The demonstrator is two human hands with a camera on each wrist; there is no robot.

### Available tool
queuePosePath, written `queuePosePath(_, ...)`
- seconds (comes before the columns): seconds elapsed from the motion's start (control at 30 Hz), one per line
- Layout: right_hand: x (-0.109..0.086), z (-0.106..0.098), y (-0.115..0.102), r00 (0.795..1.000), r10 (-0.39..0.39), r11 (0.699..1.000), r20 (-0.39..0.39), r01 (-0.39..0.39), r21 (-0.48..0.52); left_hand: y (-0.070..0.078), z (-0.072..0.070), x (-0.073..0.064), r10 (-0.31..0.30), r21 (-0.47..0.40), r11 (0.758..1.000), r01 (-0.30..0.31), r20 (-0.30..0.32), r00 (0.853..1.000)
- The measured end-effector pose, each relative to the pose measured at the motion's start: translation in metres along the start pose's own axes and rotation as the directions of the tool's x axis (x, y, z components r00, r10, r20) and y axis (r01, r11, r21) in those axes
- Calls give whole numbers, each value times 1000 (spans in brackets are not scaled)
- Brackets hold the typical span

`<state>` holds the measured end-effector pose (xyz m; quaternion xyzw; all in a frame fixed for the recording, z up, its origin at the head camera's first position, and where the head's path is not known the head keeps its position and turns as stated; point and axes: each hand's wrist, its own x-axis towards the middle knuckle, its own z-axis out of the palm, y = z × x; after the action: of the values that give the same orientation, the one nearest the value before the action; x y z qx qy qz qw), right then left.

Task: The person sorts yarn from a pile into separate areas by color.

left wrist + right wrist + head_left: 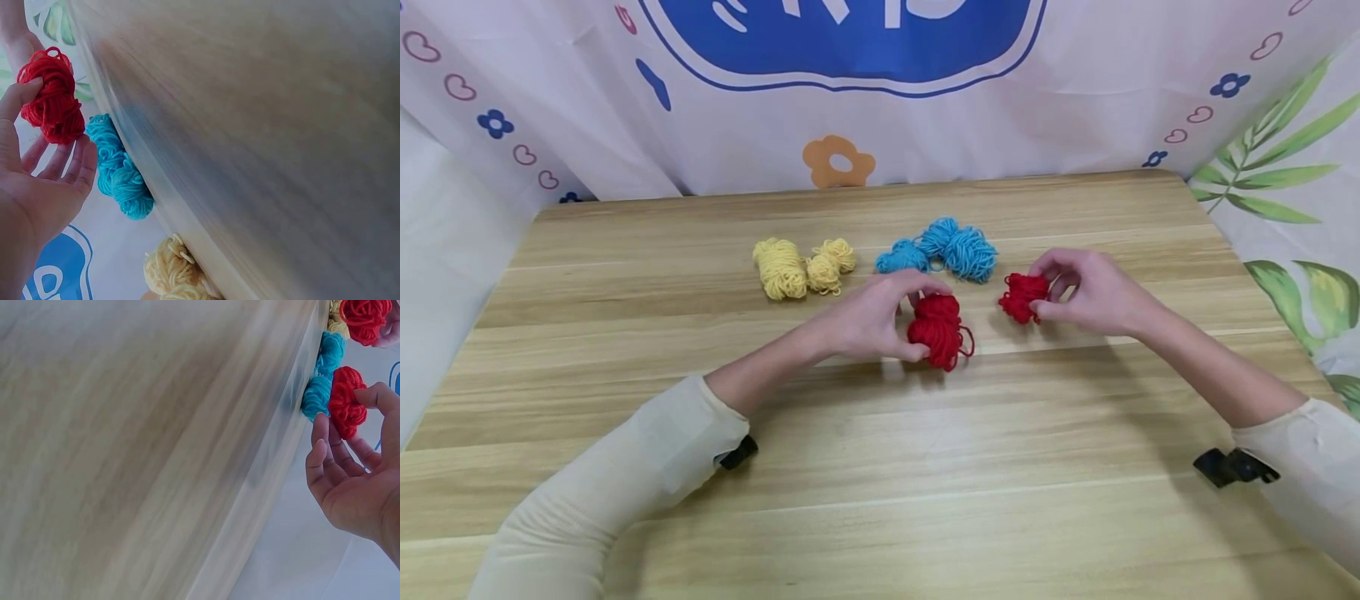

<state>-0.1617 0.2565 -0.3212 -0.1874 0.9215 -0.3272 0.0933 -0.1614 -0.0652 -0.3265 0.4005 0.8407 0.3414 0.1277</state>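
My left hand (872, 321) pinches a larger red yarn bundle (938, 332) between thumb and fingers, near the middle of the table; a loose loop sticks out on its right. To the right, my right hand (1093, 292) pinches a smaller red yarn bundle (1024, 297) by its side. A gap separates the two red bundles. In the left wrist view the thumb presses the red yarn (53, 100) against the fingertips. The right wrist view has the small red bundle (347, 403) between thumb and fingers, with the other fingers loosely bent.
Behind the hands lie several blue yarn bundles (970, 254), grouped together. Yellow yarn bundles (781, 268) lie to their left. All are on a wooden table (865, 500), whose back edge meets a printed white cloth (737, 142).
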Motion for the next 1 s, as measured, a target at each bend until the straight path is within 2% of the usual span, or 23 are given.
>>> queuePosePath(0.5, 7, -9, 13, 991, 124, 992, -55, -124, 11, 2, 3, 0, 7, -32, 999, -7, 6, 1000)
queuePosePath(1.0, 16, -19, 30, 982, 154, 988, -111, -152, 25, 6, 4, 1, 20, -22, 1000, -20, 5, 1000)
